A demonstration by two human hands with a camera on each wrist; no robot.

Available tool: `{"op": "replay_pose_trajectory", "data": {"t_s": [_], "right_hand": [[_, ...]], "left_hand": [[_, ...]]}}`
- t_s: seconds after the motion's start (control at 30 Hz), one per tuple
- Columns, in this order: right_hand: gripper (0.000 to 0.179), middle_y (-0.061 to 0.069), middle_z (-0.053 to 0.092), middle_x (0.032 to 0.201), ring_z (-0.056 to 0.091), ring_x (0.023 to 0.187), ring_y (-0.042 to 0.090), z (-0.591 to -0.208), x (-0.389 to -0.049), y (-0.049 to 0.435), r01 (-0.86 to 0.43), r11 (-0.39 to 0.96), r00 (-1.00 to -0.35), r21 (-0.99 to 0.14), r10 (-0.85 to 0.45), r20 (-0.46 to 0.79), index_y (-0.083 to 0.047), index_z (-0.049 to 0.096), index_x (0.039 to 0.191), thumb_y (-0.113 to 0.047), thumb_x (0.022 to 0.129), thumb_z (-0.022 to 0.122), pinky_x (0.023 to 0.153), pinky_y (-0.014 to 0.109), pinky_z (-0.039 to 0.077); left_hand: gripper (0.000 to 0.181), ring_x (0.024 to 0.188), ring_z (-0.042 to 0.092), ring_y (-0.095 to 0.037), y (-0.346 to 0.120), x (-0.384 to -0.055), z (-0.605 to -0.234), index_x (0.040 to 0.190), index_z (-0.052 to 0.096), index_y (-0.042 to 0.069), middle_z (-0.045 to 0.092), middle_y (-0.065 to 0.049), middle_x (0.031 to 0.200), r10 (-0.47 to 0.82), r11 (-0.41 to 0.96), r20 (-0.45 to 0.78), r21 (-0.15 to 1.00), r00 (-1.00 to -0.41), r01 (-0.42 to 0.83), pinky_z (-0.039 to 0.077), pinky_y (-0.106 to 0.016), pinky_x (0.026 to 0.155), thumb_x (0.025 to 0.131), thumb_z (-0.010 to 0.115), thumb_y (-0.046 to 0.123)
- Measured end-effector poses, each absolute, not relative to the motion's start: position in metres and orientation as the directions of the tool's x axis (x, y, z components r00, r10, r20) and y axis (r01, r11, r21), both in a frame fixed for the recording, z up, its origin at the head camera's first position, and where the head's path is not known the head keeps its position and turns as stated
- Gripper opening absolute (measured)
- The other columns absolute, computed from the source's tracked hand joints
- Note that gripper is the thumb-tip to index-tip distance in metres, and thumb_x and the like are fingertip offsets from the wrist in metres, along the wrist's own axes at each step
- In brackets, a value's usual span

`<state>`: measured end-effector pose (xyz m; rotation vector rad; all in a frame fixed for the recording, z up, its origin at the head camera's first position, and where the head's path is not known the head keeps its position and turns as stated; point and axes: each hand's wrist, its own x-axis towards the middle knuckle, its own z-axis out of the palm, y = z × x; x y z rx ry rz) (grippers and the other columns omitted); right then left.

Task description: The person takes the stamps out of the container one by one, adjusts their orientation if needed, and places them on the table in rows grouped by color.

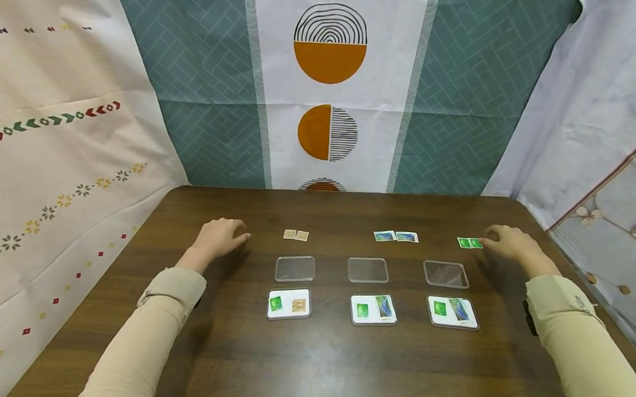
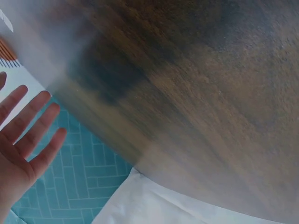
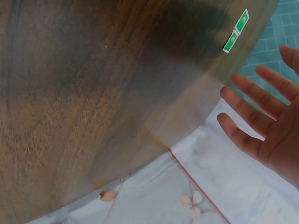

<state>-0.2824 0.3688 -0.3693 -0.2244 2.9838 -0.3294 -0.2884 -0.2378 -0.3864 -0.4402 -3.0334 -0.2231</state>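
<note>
L hand [image 1: 219, 238] in head view's mid-left, fingers apart, nearest 2 tan stamps [image 1: 289, 234] just below ctr; R hand [image 1: 511, 244] mid-right, fingers also apart, just beside 2 loose green stamps [image 1: 464, 242] right of ctr, w/ 2 blue stamps [image 1: 384, 236] btwn the pairs, all on brown table [image 1: 313, 371].

Glossy wooden table [image 1: 313, 371], smooth plastic cases [image 1: 295, 269], paper stamps [image 1: 385, 235]

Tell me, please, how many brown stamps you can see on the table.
3. One brown stamp and another lie side by side behind the left clear case; a third is on the left white card. None seems hidden.
</note>
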Motion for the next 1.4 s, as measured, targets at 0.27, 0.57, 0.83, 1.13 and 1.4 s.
{"op": "replay_pose_trajectory", "data": {"t_s": [0.27,0.57,0.83,1.13,1.4], "right_hand": [[0.038,0.030,0.063,0.106,0.054,0.099,0.056,-0.372,-0.280,0.368,-0.155,0.961,-0.977,-0.230,-0.183,-0.106,0.006,0.059,0.111,-0.027,0.093,0.051,0.073,0.060,0.044],[0.036,0.025,0.067,0.101,0.060,0.095,0.049,-0.367,-0.279,0.355,-0.209,0.952,-0.972,-0.226,-0.227,-0.060,0.007,0.061,0.109,-0.025,0.093,0.052,0.075,0.058,0.045],[0.038,0.025,0.067,0.100,0.062,0.090,0.045,-0.368,-0.272,0.351,-0.233,0.946,-0.965,-0.226,-0.254,-0.067,0.008,0.059,0.112,-0.025,0.093,0.054,0.073,0.055,0.047],[0.038,0.023,0.067,0.094,0.064,0.083,0.036,-0.363,-0.264,0.344,-0.287,0.934,-0.954,-0.212,-0.298,-0.023,0.007,0.061,0.111,-0.025,0.090,0.057,0.069,0.052,0.048],[0.037,0.019,0.069,0.091,0.065,0.079,0.031,-0.359,-0.256,0.335,-0.322,0.926,-0.943,-0.198,-0.332,-0.018,0.006,0.061,0.110,-0.026,0.091,0.057,0.066,0.049,0.049]], "left_hand": [[0.031,0.086,0.066,-0.033,-0.234,-0.286,-0.385,0.106,0.067,0.004,0.070,-0.014,0.097,0.311,0.935,0.092,0.152,-0.946,0.321,0.051,-0.048,0.073,0.091,0.058,0.030],[0.028,0.084,0.066,-0.030,-0.238,-0.278,-0.385,0.104,0.069,0.008,0.071,-0.010,0.093,0.315,0.930,0.104,0.164,-0.943,0.329,0.051,-0.047,0.072,0.091,0.058,0.030],[0.028,0.085,0.067,-0.028,-0.239,-0.266,-0.388,0.103,0.069,0.008,0.072,-0.009,0.094,0.324,0.918,0.108,0.205,-0.940,0.340,0.051,-0.046,0.074,0.091,0.059,0.031],[0.027,0.090,0.067,-0.029,-0.236,-0.255,-0.390,0.104,0.069,0.008,0.072,-0.008,0.097,0.349,0.897,0.101,0.251,-0.932,0.364,0.050,-0.047,0.076,0.091,0.059,0.030],[0.027,0.086,0.067,-0.028,-0.233,-0.242,-0.389,0.104,0.069,0.008,0.072,-0.008,0.096,0.354,0.890,0.130,0.259,-0.926,0.376,0.051,-0.046,0.074,0.091,0.061,0.030]]}}
